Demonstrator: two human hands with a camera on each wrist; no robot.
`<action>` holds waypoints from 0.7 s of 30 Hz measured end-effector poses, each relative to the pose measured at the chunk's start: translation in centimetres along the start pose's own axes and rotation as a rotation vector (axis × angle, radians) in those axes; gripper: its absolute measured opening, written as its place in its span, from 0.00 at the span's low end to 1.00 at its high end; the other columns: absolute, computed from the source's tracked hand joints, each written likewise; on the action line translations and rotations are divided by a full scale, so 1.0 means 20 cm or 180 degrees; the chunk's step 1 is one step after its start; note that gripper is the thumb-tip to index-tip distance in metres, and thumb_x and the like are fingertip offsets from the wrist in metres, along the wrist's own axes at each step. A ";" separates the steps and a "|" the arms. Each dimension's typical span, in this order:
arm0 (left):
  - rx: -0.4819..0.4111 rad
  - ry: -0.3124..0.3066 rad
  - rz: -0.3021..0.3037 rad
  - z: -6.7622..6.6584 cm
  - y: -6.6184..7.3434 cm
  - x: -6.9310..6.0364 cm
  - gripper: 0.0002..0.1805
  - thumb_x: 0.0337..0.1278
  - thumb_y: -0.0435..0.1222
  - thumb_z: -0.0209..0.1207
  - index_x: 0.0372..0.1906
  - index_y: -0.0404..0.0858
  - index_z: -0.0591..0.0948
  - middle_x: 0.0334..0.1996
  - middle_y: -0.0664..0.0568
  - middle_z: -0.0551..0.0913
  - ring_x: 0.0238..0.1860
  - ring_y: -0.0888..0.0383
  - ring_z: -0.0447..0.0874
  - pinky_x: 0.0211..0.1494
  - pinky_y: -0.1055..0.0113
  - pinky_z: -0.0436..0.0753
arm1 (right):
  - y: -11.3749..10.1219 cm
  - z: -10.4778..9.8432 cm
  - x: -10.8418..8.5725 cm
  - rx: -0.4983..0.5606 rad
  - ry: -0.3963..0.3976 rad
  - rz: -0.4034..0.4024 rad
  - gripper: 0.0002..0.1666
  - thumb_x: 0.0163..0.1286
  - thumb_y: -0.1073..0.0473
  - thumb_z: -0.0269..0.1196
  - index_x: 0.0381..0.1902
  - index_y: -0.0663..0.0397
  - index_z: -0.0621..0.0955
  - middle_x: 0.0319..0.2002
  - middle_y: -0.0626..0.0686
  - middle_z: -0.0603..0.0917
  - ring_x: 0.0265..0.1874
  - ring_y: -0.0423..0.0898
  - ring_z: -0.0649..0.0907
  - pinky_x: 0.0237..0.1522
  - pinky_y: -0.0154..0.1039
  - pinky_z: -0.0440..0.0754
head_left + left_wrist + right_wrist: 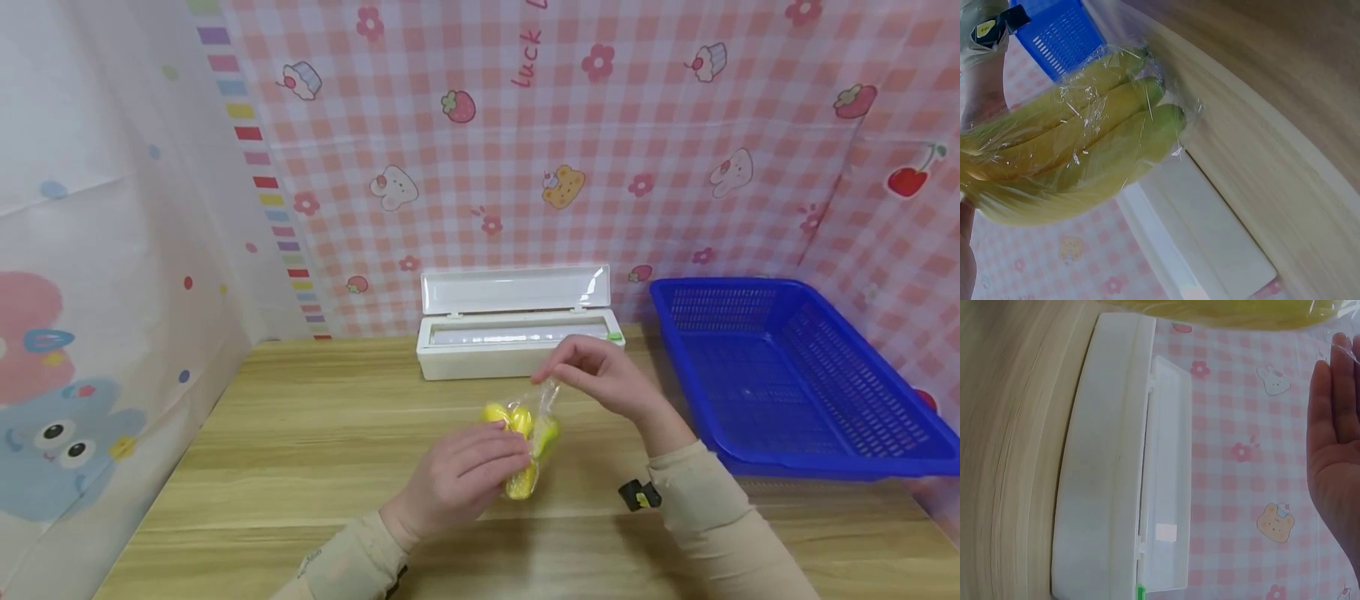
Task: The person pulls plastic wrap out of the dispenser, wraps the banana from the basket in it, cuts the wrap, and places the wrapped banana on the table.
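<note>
A small bunch of yellow bananas (pixel 521 422) with green parts is wrapped in clear plastic film (pixel 550 393), held up over the table. My left hand (pixel 463 471) grips the bunch, its fingers lying across the front; the thumb is hidden in the head view. At the upper end my right hand (pixel 603 379) pinches a loose, drawn-out part of the film. In the left wrist view the wrapped bananas (pixel 1079 150) fill much of the picture, the film wrinkled and shiny. Close to the film, at the right wrist view's edge, is my right hand (pixel 1338 437).
Behind the hands stands a long white cling film box (pixel 480 364) with its lid (pixel 517 290) raised and a green slider (pixel 616 337). A blue basket (pixel 675 367) stands at the right. The wooden table (pixel 300 450) meets patterned cloth walls at back and sides.
</note>
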State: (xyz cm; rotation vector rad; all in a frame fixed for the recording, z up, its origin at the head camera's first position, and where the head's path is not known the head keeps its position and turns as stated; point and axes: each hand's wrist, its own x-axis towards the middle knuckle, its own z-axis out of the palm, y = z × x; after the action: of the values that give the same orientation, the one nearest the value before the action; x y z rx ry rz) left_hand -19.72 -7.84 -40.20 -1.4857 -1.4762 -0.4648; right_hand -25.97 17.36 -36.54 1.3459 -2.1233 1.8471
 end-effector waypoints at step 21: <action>-0.0126 -0.0004 0.0103 0.01 0.01 0.01 0.09 0.68 0.27 0.55 0.44 0.32 0.85 0.41 0.46 0.86 0.45 0.51 0.86 0.57 0.57 0.82 | 0.08 0.15 0.09 -0.1243 -0.0167 0.0824 0.04 0.72 0.64 0.60 0.35 0.55 0.79 0.29 0.45 0.79 0.29 0.45 0.77 0.32 0.34 0.79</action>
State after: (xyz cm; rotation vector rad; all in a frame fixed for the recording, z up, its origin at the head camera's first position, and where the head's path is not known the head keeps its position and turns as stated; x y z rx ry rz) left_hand -19.50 -7.44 -40.24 -1.5390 -1.4492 -0.4762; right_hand -26.50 13.80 -37.77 1.0849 -2.6128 1.3635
